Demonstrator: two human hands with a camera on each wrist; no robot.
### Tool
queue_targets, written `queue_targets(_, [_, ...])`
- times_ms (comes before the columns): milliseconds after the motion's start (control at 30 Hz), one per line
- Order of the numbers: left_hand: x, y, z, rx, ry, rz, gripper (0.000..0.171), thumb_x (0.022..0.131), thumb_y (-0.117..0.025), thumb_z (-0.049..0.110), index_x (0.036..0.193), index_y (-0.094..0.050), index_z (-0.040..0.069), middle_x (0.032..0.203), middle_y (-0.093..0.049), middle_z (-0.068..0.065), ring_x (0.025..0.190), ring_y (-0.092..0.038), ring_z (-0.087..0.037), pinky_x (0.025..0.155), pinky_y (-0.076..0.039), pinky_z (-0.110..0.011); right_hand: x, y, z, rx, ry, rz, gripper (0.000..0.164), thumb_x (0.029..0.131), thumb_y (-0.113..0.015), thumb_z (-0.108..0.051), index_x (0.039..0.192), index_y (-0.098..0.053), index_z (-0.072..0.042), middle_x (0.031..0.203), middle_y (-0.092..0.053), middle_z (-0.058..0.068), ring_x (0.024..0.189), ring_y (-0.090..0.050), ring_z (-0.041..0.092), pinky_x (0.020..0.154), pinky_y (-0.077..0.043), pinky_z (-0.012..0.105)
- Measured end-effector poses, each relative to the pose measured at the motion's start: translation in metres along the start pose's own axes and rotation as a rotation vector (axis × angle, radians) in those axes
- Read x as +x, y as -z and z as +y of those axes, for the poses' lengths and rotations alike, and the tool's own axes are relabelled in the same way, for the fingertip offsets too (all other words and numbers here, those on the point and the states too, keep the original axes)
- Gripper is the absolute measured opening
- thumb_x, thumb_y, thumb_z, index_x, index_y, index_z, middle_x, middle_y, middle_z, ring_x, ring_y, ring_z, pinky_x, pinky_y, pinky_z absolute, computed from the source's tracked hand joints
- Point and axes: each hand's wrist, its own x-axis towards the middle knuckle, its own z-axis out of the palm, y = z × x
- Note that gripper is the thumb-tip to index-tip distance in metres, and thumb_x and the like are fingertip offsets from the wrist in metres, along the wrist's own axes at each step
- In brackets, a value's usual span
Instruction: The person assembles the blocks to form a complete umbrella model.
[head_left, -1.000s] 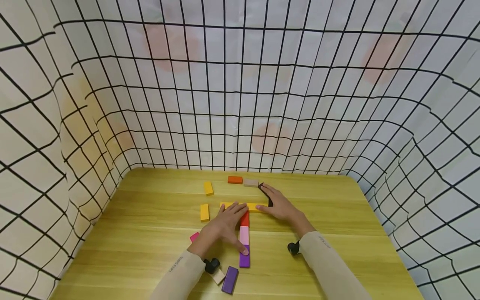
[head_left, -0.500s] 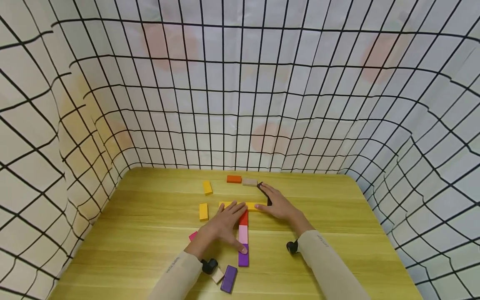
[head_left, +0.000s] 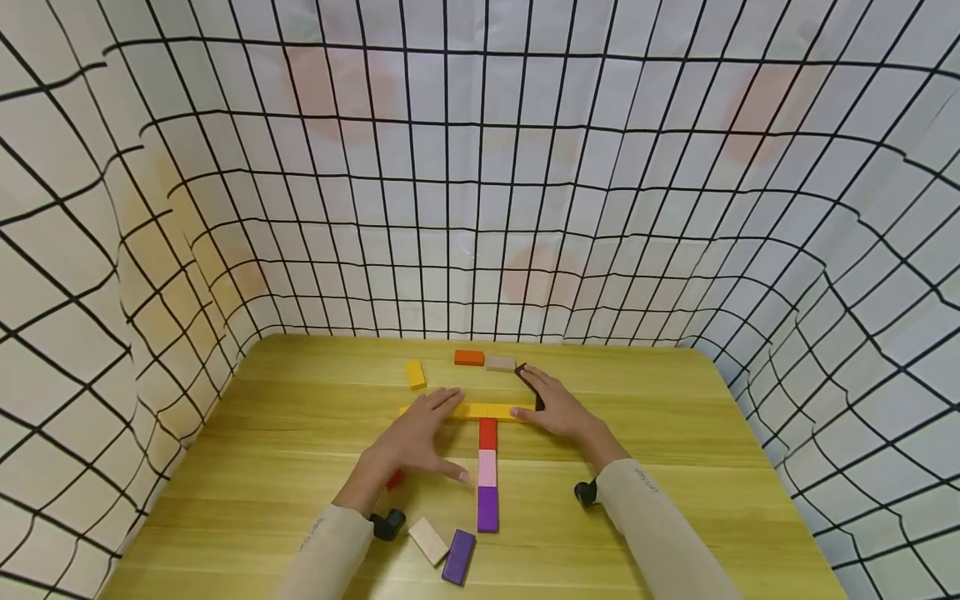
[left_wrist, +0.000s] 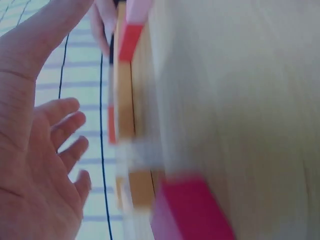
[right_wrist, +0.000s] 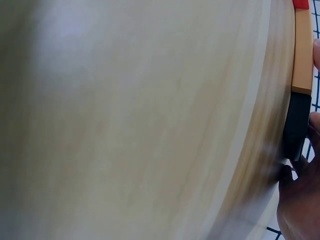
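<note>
My left hand (head_left: pixel 412 433), thumb and fingers spread, reaches over the left part of a row of yellow blocks (head_left: pixel 480 411) and hides some of it. Whether its fingertips touch the row is unclear. At the row's right end, my right hand (head_left: pixel 566 412) has its fingertips along a black block (head_left: pixel 540 402) and its thumb at the last yellow block. A red block (head_left: pixel 488 434), a pink block (head_left: pixel 487 468) and a purple block (head_left: pixel 487 510) line up from the row toward me. A magenta block (left_wrist: pixel 192 207) looms blurred in the left wrist view.
Behind the row lie an orange-red block (head_left: pixel 468 357), a grey block (head_left: pixel 501 363) and a loose yellow block (head_left: pixel 416 374). Nearer me are a beige block (head_left: pixel 428 542) and another purple block (head_left: pixel 458 557). A black-gridded white curtain (head_left: pixel 480 208) surrounds the wooden table (head_left: pixel 660 400).
My left hand has moved left, off the red-pink-purple line. The separate yellow block at left no longer shows apart; the yellow row now reaches farther left. My right hand stays put.
</note>
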Motion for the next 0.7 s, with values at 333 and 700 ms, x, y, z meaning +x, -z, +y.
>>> queue_targets(333, [-0.028, 0.019, -0.040, -0.107, 0.139, 0.052, 0.123, 0.066, -0.087, 0.069, 0.163, -0.032, 0.018, 0.170, -0.029, -0.007, 0.155, -0.030, -0.037, 0.119, -0.035, -0.063, 0.001, -0.001, 0.004, -0.018, 0.020, 0.007, 0.092, 0.095, -0.063, -0.059, 0.163, -0.028, -0.008, 0.172, -0.023, 0.012, 0.156, -0.025, 0.041, 0.124, -0.026, 0.062])
queue_targets(700, [-0.038, 0.017, -0.068, -0.134, 0.215, 0.070, 0.103, 0.074, -0.084, 0.066, 0.156, -0.047, 0.014, 0.160, -0.040, -0.019, 0.146, -0.039, -0.044, 0.114, -0.038, -0.067, 0.002, -0.001, 0.004, -0.023, 0.005, -0.011, 0.092, 0.096, -0.061, -0.062, 0.165, -0.025, -0.013, 0.173, -0.020, 0.008, 0.157, -0.023, 0.038, 0.125, -0.025, 0.061])
